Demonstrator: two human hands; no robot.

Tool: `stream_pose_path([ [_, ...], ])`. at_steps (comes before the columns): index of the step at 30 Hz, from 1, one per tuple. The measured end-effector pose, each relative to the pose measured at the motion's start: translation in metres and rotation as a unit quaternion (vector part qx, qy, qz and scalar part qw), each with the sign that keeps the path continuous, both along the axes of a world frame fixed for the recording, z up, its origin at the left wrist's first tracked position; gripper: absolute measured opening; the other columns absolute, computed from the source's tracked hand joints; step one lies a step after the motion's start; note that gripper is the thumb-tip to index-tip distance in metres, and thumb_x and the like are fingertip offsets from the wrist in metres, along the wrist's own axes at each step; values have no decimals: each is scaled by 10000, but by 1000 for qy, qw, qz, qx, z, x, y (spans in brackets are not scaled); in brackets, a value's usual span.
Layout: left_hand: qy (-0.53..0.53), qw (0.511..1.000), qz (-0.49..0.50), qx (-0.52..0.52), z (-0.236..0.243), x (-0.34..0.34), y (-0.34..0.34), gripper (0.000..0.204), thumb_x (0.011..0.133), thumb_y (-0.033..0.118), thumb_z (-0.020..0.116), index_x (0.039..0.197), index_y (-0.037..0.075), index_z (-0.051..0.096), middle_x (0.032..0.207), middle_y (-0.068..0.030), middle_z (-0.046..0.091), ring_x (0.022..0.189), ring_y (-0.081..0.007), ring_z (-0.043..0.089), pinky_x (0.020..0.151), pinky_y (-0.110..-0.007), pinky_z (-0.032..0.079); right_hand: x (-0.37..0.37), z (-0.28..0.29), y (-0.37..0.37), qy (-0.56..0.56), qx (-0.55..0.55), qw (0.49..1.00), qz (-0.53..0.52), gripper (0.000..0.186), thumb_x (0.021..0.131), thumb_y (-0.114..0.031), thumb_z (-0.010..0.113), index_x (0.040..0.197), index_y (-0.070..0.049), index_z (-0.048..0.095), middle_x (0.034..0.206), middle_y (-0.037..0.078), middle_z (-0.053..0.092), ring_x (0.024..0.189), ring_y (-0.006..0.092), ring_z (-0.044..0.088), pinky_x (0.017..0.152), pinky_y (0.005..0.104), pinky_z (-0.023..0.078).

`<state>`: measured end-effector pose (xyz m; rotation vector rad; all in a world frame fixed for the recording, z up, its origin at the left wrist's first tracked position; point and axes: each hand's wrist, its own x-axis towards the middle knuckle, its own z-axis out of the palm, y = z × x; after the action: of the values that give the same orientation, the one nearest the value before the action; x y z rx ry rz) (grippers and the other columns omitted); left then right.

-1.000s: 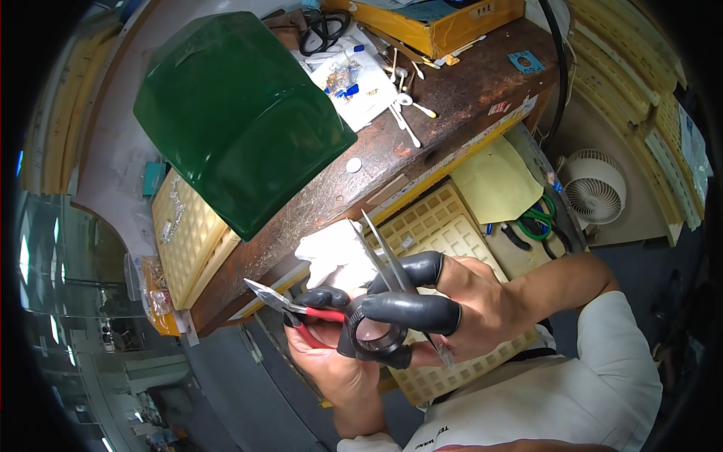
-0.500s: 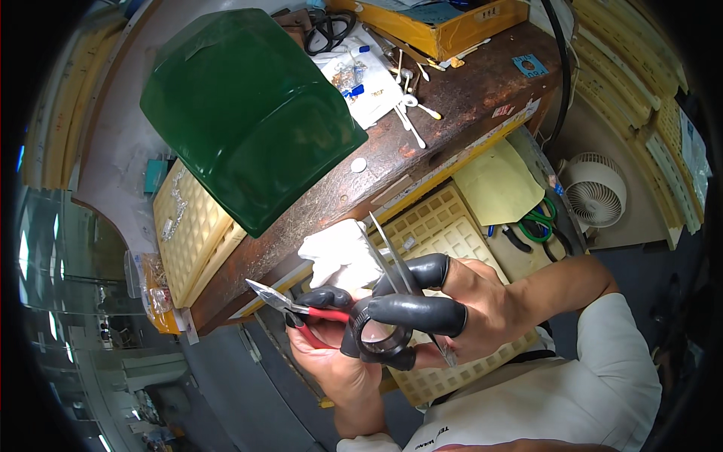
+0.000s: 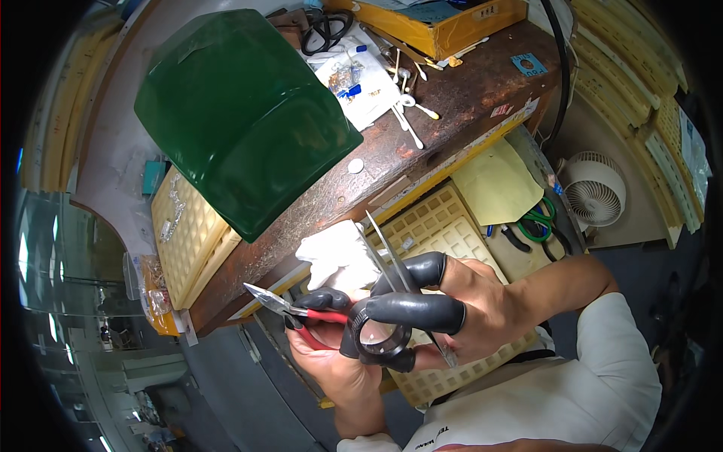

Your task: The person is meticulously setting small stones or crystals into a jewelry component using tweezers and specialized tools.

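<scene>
desk [image 3: 452, 113]: brown, worn wood | far right: yellow box [image 3: 463, 38] | right: blue square tag [image 3: 538, 63] | far middle: white paper [image 3: 370, 109], cotton swabs [image 3: 416, 141] at its right edge | middle: white disc [image 3: 355, 166] | left: pale gridded trays [image 3: 177, 241], partly behind green hood [image 3: 241, 113]

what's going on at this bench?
A person's left hand holds red-handled pliers; the right hand holds metal tweezers, tips apart. Both hands wear black finger covers. A black-rimmed lens shows in front of where the hands meet, hiding any small piece there; I can't tell what supports it. Beyond them is a bright white cloth; a green shield sits over the bench.
</scene>
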<state>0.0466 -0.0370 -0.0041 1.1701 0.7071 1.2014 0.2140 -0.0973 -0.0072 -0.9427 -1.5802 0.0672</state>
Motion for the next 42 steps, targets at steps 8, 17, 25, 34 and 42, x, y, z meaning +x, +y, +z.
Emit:
stream_pose_path([
  [8, -30, 999, 5, -18, 0, 0, -1, 519, 698, 17, 811, 1147, -40, 556, 1010, -159, 665, 872, -251, 703, 786, -367, 610, -1, 3, 0, 27, -5, 999, 34, 663, 665, -205, 840, 1264, -95, 579, 1119, 204, 547, 798, 332, 656, 583, 393, 563],
  [17, -57, 997, -5, -47, 0, 1, -2, 525, 661, -64, 829, 1093, 42, 550, 986, -101, 639, 902, -267, 688, 809, -404, 604, -1, 3, 2, 17, 5, 999, 31, 701, 647, -218, 849, 1282, -100, 576, 1096, 194, 547, 788, 319, 654, 575, 391, 563],
  [25, -66, 996, -5, -68, 3, 0, -3, 529, 670, -56, 820, 1111, 44, 545, 1003, -88, 615, 911, -264, 682, 822, -409, 600, -1, 4, -1, 11, -17, 1000, -2, 570, 688, -262, 869, 1195, -108, 659, 1125, 99, 638, 853, 222, 675, 615, 307, 572],
  [34, -63, 996, -17, -56, 4, 0, -2, 508, 685, -23, 834, 1101, 41, 550, 987, -88, 622, 892, -235, 681, 820, -384, 596, -1, 5, 1, 16, 0, 1000, -6, 565, 712, -269, 854, 1207, -89, 649, 1116, 111, 652, 871, 226, 680, 616, 296, 576],
  [42, -71, 996, 17, -54, 11, 6, -7, 522, 671, -16, 852, 1095, 44, 555, 989, -98, 640, 863, -234, 692, 816, -391, 601, -1, 5, 0, 24, -27, 999, 9, 514, 740, -265, 834, 1214, -156, 666, 1142, 88, 659, 931, 218, 678, 673, 300, 579],
])
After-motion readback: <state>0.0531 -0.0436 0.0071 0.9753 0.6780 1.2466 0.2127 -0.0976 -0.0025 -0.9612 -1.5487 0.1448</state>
